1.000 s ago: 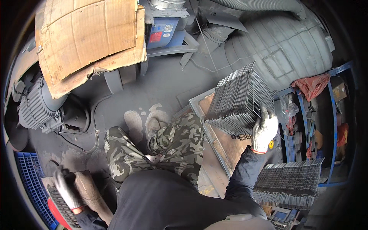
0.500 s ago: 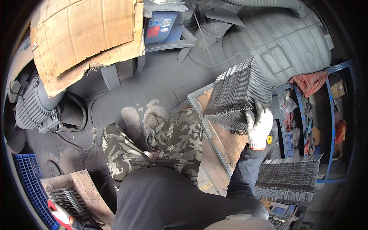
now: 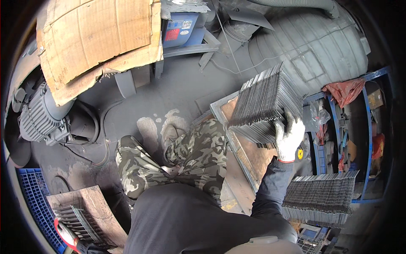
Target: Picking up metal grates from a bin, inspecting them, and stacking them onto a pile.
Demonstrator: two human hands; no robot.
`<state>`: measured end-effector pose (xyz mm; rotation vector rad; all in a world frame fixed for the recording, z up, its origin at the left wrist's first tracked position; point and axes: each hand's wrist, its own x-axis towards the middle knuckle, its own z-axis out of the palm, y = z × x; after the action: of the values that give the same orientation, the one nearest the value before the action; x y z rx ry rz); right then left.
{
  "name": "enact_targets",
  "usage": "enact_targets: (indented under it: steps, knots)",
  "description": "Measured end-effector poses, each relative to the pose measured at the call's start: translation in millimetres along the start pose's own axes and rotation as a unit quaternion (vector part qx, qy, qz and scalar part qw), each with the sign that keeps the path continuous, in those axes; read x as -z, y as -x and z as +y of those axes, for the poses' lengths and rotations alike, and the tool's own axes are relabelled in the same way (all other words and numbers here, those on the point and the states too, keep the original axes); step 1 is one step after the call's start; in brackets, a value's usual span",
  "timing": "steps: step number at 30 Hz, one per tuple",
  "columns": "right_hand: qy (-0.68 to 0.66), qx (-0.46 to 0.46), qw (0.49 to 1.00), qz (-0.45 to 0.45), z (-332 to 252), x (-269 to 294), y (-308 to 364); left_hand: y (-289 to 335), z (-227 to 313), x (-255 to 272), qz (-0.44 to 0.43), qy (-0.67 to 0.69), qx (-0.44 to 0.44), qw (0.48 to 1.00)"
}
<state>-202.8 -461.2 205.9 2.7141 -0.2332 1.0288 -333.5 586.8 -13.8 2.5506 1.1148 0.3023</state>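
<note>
My right hand (image 3: 289, 137), in a white knit glove with a red-edged cuff, is closed at the near right corner of a tall stack of thin dark plates (image 3: 260, 101). Its thumb and fingers lie on either side of the plate edges. The stack stands on a brown board in a metal frame (image 3: 253, 171). At the lower left my left hand (image 3: 66, 233), gloved in white and red, is beside several dark slotted metal pieces (image 3: 81, 220) lying on a brown board (image 3: 108, 211). Its fingers are too small and partly hidden to make out.
A second stack of dark plates (image 3: 319, 194) stands right of my right forearm. Blue shelving (image 3: 367, 139) is farther right. A grey motor (image 3: 44, 114) and a blue plastic crate (image 3: 36, 190) are at the left, cardboard (image 3: 97, 42) at the upper left, a large grey tank (image 3: 313, 51) at the upper right.
The whole view has shifted slightly, with things appearing a little to the right. My right hand stays at the stack's corner; my left hand stays beside the slotted pieces.
</note>
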Motion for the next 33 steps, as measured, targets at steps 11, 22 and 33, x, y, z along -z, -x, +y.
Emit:
enact_targets:
  steps: [11,22,33]
  knots:
    - [-0.002,0.006,1.0,-0.008,0,1,-2,10,29,13,0.032,-0.078,0.059,0.995]
    - [-0.148,-0.066,0.929,0.332,-120,-26,34,50,254,76,0.026,-0.042,-0.084,0.995]
    - [-0.801,-0.19,0.424,-0.376,-386,-56,22,175,575,-4,-0.025,0.076,-0.572,0.816]
